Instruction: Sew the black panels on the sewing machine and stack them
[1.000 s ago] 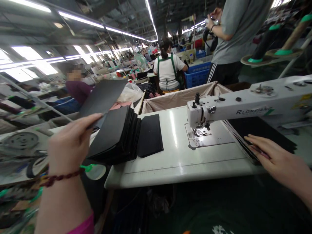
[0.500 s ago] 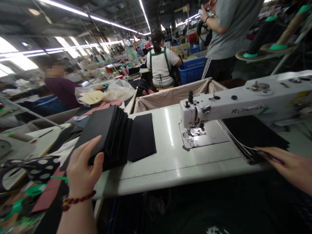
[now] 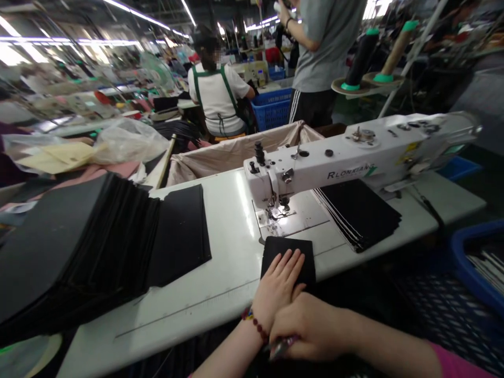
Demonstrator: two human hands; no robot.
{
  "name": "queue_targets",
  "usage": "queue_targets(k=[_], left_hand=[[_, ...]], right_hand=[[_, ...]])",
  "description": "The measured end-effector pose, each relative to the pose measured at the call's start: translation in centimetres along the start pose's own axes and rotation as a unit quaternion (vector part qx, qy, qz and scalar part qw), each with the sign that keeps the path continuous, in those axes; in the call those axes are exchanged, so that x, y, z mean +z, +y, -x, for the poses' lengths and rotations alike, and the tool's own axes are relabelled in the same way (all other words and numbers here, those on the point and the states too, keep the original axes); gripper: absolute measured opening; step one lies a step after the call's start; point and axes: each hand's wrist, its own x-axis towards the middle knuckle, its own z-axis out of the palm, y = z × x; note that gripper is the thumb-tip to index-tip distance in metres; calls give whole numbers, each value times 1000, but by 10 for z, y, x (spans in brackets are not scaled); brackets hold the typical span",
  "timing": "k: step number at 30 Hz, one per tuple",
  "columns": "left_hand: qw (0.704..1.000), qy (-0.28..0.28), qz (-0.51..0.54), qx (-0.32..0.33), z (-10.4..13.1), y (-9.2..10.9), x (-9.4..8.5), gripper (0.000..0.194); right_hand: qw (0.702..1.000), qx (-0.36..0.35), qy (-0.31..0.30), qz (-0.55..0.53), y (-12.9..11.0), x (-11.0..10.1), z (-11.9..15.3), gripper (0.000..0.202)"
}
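My left hand [image 3: 279, 283] lies flat, fingers stretched out, on a black fabric-like panel [image 3: 289, 244] at the table's front edge, just before the sewing machine's needle area [image 3: 280, 211]. Below it, my right hand [image 3: 309, 325] is closed around a small metal tool [image 3: 282, 346] with a purplish part; its exact kind is unclear. The right hand overlaps my left wrist and hides the panel's near end. Under the arm of the white sewing machine [image 3: 315, 170] rests a stack of black panels [image 3: 358, 212] with pale edges.
At the left stand a tall pile of black panels [image 3: 59, 226] and a lower stack [image 3: 181, 231]. Behind the table [image 3: 224, 262] hangs a cloth-lined bin [image 3: 220, 157]. A blue basket [image 3: 464, 252] is at the right. One person sits ahead; another stands near the thread cones [image 3: 360, 60].
My left hand has left the tall pile for the panel before the machine. My right hand, tool still held, has come from the right stack to beside the left. The view has turned right.
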Motion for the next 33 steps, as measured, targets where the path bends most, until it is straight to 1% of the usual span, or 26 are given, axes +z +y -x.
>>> queue_targets(k=[2, 3, 5, 6, 8, 11, 13, 15, 18, 20, 27, 33], left_hand=[[998, 4, -36, -47, 20, -10, 2, 60], [996, 9, -48, -76, 29, -16, 0, 59], [990, 19, -57, -129, 41, -28, -10, 59], [988, 22, -55, -144, 42, -33, -15, 59], [987, 23, -43, -152, 36, -42, -24, 59], [985, 26, -36, -166, 16, -55, -32, 58], [984, 29, -34, -173, 1, -65, -34, 58], [986, 31, -27, -164, -11, -75, -33, 58], [991, 26, -9, -133, -22, -87, -29, 60], [992, 19, -2, -123, -25, -92, -26, 61], [988, 16, 0, -151, -31, -87, -24, 62], [987, 21, 5, -158, -32, -86, -24, 60]], right_hand=[[995, 60, 77, 12, 23, -22, -3, 24], [987, 101, 113, 45, 35, -34, -6, 26], [965, 176, 142, 132, 61, -54, -15, 32], [953, 202, 142, 173, 73, -60, -20, 37], [935, 233, 134, 232, 92, -66, -29, 45], [923, 242, 135, 268, 108, -62, -35, 52], [920, 241, 148, 270, 111, -59, -34, 52], [920, 240, 160, 265, 113, -56, -31, 51], [923, 235, 164, 257, 114, -56, -30, 50], [925, 231, 162, 255, 115, -57, -31, 50], [924, 235, 143, 267, 115, -58, -33, 51], [921, 243, 125, 278, 116, -59, -34, 52]])
